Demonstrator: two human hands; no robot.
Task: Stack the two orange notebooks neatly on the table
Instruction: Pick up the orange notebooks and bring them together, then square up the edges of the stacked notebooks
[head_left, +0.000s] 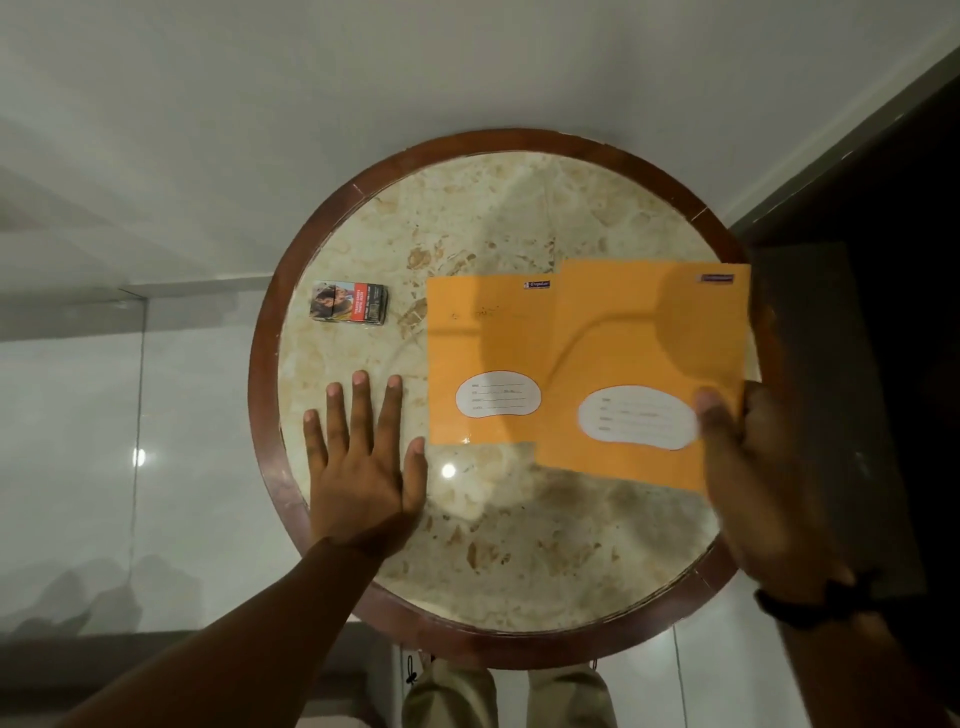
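Two orange notebooks with white label patches are on the right half of the round marble table. The left notebook lies flat. The right notebook overlaps its right edge and looks slightly raised, with its right side reaching the table's rim. My right hand grips the right notebook at its lower right corner, thumb on the cover. My left hand rests flat on the table with fingers spread, just left of the left notebook, thumb close to its lower left corner.
A small cigarette pack lies on the left part of the table, beyond my left hand. The table has a dark wooden rim. Glossy floor tiles surround it, with a dark doorway at the right. My knees show below the table's near edge.
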